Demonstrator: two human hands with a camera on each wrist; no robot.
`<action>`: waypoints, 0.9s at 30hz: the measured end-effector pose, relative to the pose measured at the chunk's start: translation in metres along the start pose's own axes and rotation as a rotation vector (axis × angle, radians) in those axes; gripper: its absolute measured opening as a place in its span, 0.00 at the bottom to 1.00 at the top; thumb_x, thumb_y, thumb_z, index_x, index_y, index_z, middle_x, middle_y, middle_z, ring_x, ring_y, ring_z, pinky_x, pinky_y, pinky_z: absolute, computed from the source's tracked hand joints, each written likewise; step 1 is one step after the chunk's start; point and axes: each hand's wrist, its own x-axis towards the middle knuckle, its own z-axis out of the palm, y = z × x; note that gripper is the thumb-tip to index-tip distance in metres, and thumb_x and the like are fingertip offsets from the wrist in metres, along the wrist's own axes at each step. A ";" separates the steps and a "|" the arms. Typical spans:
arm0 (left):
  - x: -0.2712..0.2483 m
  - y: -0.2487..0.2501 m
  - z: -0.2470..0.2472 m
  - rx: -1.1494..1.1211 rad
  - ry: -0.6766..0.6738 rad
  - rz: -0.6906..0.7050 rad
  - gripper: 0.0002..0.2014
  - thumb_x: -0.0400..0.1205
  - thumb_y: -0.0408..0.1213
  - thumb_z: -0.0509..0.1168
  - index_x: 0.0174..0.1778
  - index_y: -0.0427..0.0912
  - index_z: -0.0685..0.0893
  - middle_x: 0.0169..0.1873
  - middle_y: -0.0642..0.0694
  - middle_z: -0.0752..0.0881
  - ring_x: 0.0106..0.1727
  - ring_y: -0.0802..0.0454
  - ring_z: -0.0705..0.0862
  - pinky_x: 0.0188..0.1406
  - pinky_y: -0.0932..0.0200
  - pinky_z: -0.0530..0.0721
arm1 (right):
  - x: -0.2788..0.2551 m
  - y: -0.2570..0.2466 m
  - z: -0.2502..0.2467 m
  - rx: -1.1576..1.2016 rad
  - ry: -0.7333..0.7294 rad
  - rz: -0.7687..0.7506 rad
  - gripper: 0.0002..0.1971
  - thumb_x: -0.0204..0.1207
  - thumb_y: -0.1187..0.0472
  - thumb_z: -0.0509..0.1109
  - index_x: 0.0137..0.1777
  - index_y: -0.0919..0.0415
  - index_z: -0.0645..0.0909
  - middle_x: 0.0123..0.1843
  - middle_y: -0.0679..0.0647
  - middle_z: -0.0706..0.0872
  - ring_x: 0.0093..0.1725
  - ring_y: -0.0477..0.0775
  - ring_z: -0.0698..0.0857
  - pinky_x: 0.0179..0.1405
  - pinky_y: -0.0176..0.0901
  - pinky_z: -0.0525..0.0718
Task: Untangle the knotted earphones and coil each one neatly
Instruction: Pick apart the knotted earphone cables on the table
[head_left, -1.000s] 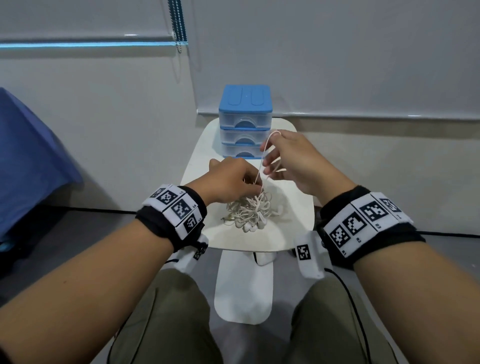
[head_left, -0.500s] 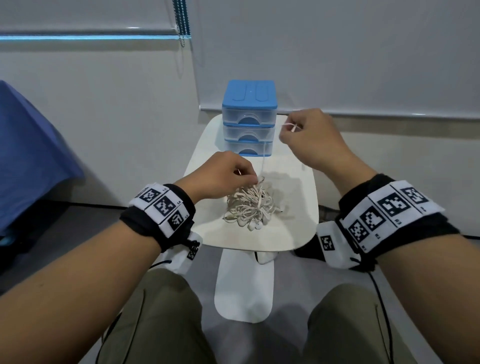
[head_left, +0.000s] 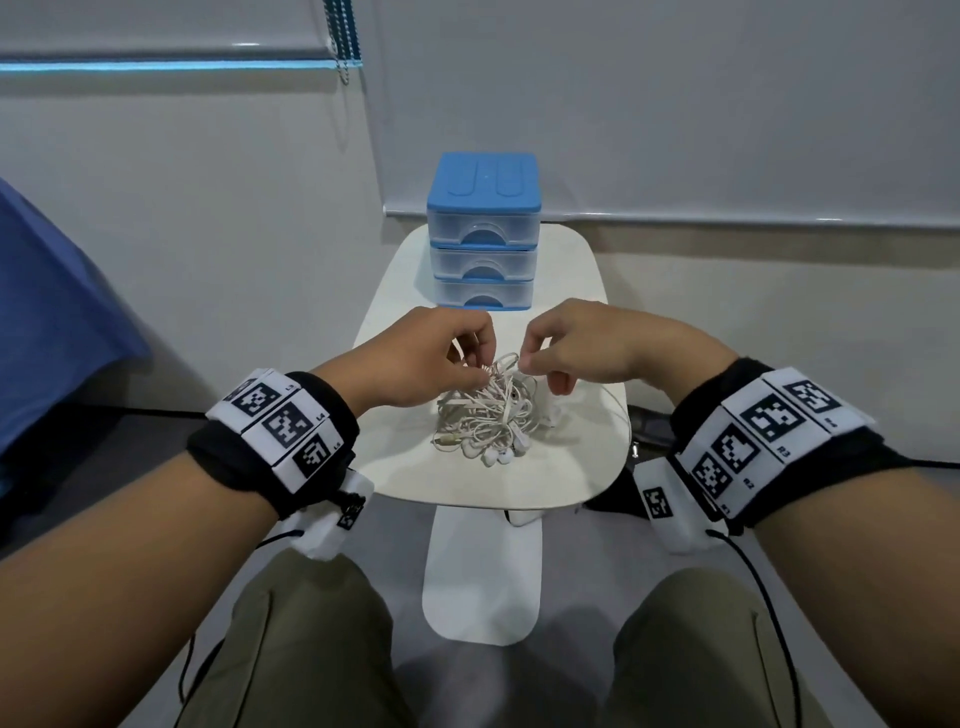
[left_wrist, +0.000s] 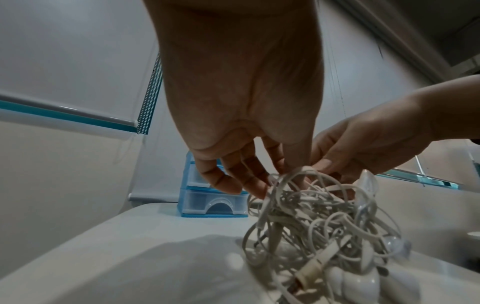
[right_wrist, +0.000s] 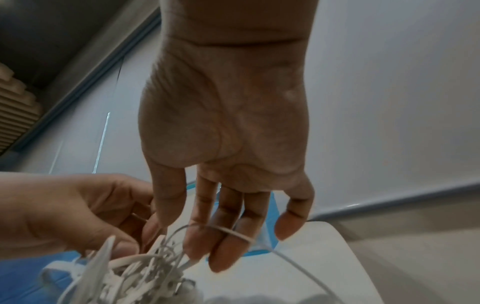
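A knotted bundle of white earphones (head_left: 488, 415) lies in the middle of the small white table (head_left: 571, 467). My left hand (head_left: 480, 364) reaches into the top of the bundle (left_wrist: 311, 222) from the left, and its fingertips pinch cords there. From the right, my right hand (head_left: 524, 361) pinches a cord at the same top loop, close to the left fingertips. In the right wrist view a single cord (right_wrist: 226, 231) lies across my right fingers and trails off to the lower right. Earbuds and a plug stick out at the bundle's near side.
A blue-topped three-drawer plastic unit (head_left: 483, 228) stands at the table's far edge, just behind my hands. A blue cloth (head_left: 52, 312) hangs at the left. The wall and a window blind are behind. My knees are below the table's near edge.
My right hand, which held a cord pulled up high toward the drawers, has come down to the top of the bundle beside my left hand. The left hand stayed at the bundle.
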 end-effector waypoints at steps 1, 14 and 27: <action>0.000 0.001 0.001 0.012 -0.015 0.016 0.08 0.79 0.34 0.78 0.43 0.52 0.86 0.41 0.55 0.90 0.40 0.57 0.86 0.45 0.64 0.83 | 0.002 0.001 0.003 0.009 0.028 -0.025 0.07 0.83 0.52 0.72 0.48 0.55 0.87 0.35 0.51 0.92 0.37 0.48 0.88 0.39 0.41 0.79; 0.007 0.011 0.024 0.154 -0.005 -0.104 0.04 0.78 0.42 0.74 0.37 0.50 0.90 0.37 0.53 0.90 0.44 0.52 0.86 0.47 0.51 0.86 | 0.026 0.027 0.041 0.308 -0.015 0.004 0.05 0.83 0.65 0.72 0.47 0.66 0.86 0.38 0.59 0.88 0.30 0.50 0.83 0.34 0.43 0.82; 0.020 0.021 0.022 0.195 -0.049 -0.180 0.07 0.78 0.36 0.72 0.34 0.44 0.86 0.31 0.50 0.86 0.35 0.52 0.80 0.34 0.59 0.76 | 0.028 0.024 0.043 0.572 -0.077 0.066 0.11 0.89 0.57 0.65 0.46 0.60 0.79 0.39 0.60 0.82 0.30 0.54 0.80 0.30 0.44 0.76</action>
